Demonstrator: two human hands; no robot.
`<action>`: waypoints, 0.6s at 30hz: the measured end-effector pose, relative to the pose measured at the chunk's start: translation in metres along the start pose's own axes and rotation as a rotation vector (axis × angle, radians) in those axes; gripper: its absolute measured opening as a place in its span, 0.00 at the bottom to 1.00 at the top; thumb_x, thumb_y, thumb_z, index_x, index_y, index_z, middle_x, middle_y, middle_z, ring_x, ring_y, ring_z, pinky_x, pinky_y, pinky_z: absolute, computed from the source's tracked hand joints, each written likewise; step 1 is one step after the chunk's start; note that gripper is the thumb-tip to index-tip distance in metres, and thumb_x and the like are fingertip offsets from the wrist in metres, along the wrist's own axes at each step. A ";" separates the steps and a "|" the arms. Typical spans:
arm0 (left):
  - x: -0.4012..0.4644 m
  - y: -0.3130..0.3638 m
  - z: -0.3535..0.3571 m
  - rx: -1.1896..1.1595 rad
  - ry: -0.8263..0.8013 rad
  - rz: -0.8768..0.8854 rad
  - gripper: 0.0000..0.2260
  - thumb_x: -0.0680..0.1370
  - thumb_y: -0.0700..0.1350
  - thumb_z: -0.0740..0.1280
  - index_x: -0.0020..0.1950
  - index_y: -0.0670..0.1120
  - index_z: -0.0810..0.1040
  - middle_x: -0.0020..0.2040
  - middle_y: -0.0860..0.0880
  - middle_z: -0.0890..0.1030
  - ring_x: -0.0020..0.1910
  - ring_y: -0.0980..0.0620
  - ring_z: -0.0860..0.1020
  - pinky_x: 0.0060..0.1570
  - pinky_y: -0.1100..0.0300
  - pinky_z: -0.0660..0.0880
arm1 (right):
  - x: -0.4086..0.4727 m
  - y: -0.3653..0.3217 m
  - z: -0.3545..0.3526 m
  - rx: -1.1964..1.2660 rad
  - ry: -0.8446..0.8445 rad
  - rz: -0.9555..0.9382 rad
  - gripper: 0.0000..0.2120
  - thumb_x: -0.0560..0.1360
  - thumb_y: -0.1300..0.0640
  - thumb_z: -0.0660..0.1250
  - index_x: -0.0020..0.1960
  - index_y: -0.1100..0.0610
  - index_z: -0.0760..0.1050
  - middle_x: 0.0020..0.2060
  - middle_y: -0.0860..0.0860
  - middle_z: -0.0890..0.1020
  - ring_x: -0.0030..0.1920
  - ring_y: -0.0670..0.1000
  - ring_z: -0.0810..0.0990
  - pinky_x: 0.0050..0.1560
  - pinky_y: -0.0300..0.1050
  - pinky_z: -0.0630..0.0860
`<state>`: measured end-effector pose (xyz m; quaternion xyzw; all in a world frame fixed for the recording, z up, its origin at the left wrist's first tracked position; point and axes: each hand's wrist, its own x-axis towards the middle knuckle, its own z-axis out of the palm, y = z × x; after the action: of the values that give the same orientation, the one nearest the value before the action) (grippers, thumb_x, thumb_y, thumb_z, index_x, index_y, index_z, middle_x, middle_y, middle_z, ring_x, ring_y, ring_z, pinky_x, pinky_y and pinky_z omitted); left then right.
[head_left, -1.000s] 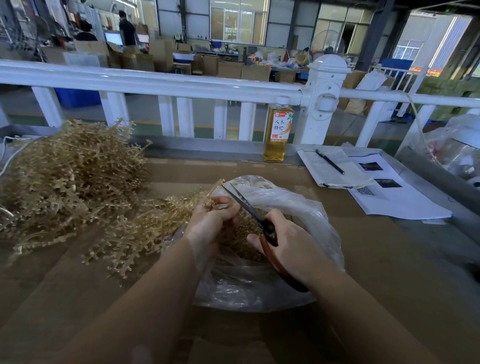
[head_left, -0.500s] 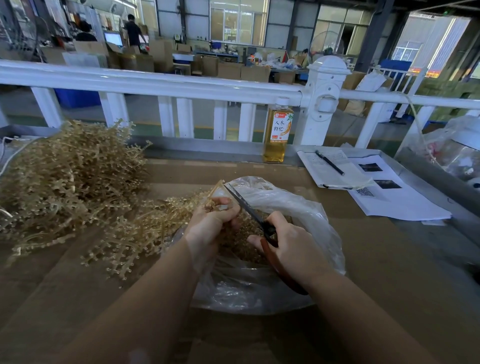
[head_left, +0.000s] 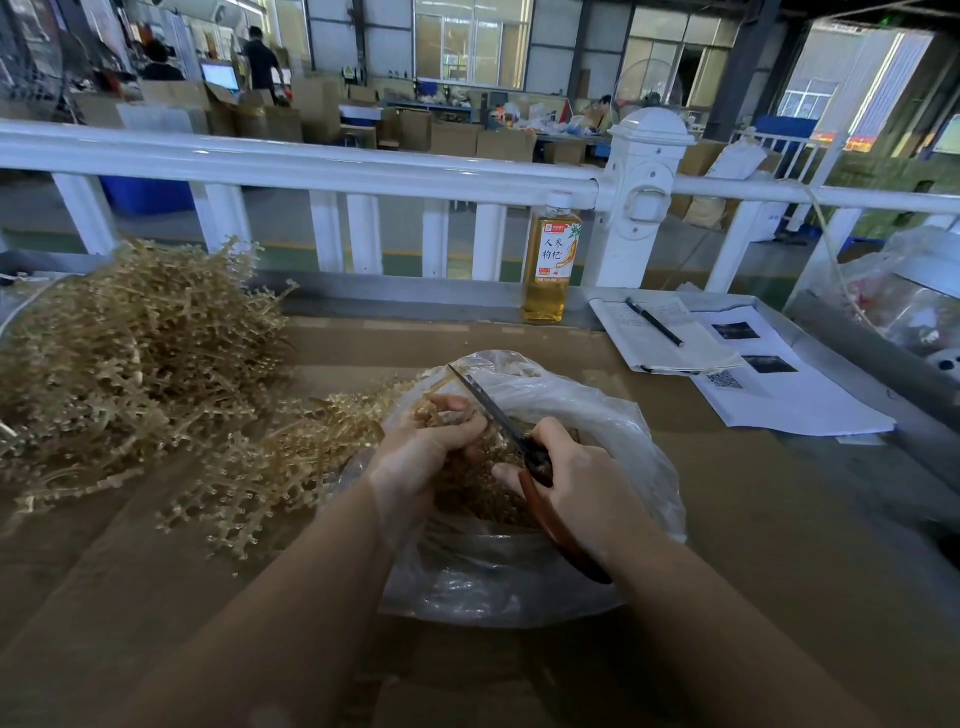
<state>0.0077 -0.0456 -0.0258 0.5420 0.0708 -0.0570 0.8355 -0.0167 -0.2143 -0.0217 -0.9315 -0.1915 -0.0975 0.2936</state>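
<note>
Brown cardboard covers the worktop nearest the camera, and on it sits a clear plastic bag with its mouth open upward. Both hands work over that mouth. The right hand is curled round the reddish-brown handles of a pair of scissors, whose dark blades lie close together and point up and away to the left. The left hand pinches a small golden sprig between thumb and fingers, just beside the blades; whether the blades touch it I cannot tell. Under the hands, inside the bag, lies a heap of cut golden pieces. Left of the bag, loose branching sprigs of the same pale gold are strewn on the cardboard, some touching the bag's wall, and behind them rises a large tangled pile. Further back on the right lie an open notebook with a black pen across it and a printed sheet partly under it. A bottle of amber drink stands upright at the table's far edge, against a white railing. Beyond the railing is a workshop hall with stacked cardboard boxes and a person standing.
</note>
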 end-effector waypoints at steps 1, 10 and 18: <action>0.000 0.001 -0.001 -0.008 -0.012 -0.009 0.08 0.70 0.33 0.70 0.44 0.45 0.77 0.30 0.48 0.79 0.29 0.52 0.78 0.35 0.58 0.76 | 0.000 0.000 0.000 0.005 -0.001 0.002 0.13 0.75 0.41 0.65 0.47 0.48 0.66 0.32 0.41 0.75 0.34 0.39 0.75 0.35 0.35 0.68; 0.000 0.011 0.002 -0.294 0.040 -0.131 0.09 0.79 0.42 0.61 0.48 0.42 0.80 0.42 0.44 0.82 0.38 0.48 0.80 0.48 0.53 0.77 | -0.002 0.000 0.002 -0.051 -0.015 -0.015 0.15 0.74 0.37 0.64 0.49 0.46 0.64 0.35 0.40 0.73 0.34 0.38 0.71 0.34 0.27 0.62; 0.005 0.003 0.001 -0.321 0.234 -0.047 0.16 0.80 0.34 0.58 0.58 0.52 0.76 0.47 0.40 0.83 0.36 0.47 0.80 0.30 0.57 0.78 | -0.007 0.002 0.004 -0.063 0.012 -0.024 0.15 0.74 0.37 0.64 0.49 0.47 0.65 0.35 0.40 0.72 0.35 0.39 0.71 0.33 0.27 0.63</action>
<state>0.0130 -0.0451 -0.0233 0.4030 0.1880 -0.0012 0.8957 -0.0221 -0.2154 -0.0278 -0.9372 -0.1979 -0.1128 0.2640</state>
